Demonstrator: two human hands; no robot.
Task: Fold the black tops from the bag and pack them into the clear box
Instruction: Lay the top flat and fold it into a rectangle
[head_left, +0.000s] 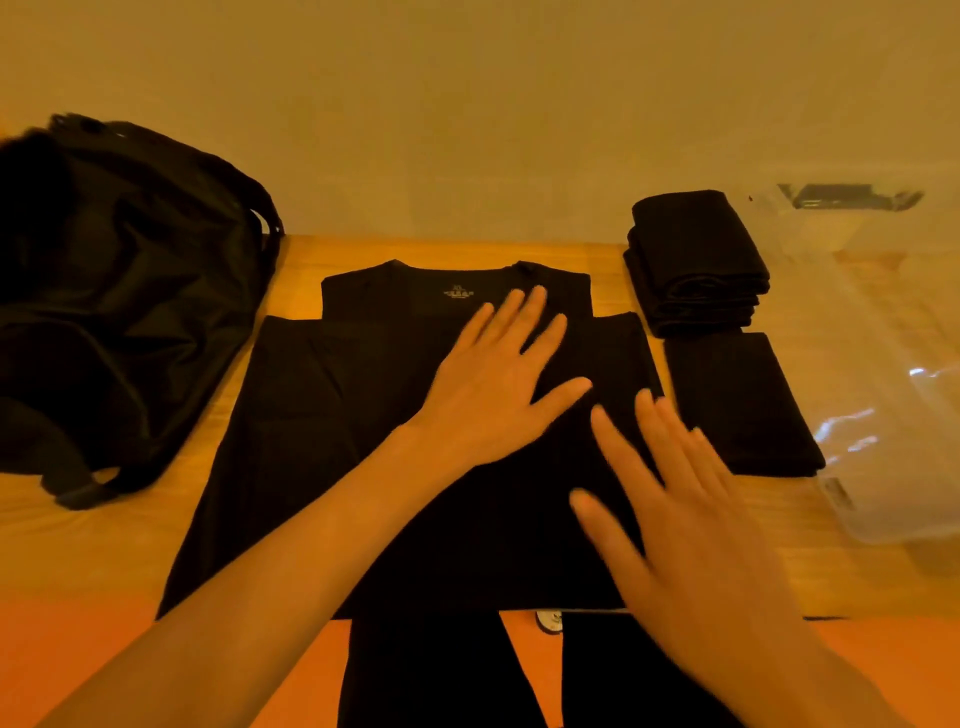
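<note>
Item 1. Black top (322, 415): spread flat at the middle of the table (104, 545), collar at the far end, hem at the near edge. A pale neck label (458, 292) shows, its print too small to read. Folds and seams are hard to trace, black on black.

Item 2. Left hand (493, 384): palm down on the top's chest, fingers straight and spread, grasping nothing.

Item 3. Right hand (691, 499): over the top's near right part, fingers extended and loose, grasping nothing. It is blurred, and whether it touches the cloth cannot be told.

Item 4. Black bag (130, 312): far left on the table, slumped, cut off by the left edge. Its contents are not visible.

Item 5. Stack of folded black tops (696, 260): far right; the count is unclear.

Item 6. Single folded black top (737, 400): just near of the stack.

Item 7. Clear box (872, 364): right of the folded tops, its outline faint. The interior is hard to read through glare.

Item 8. Black trousers (431, 670): below the near table edge, cut off at the bottom.
</note>
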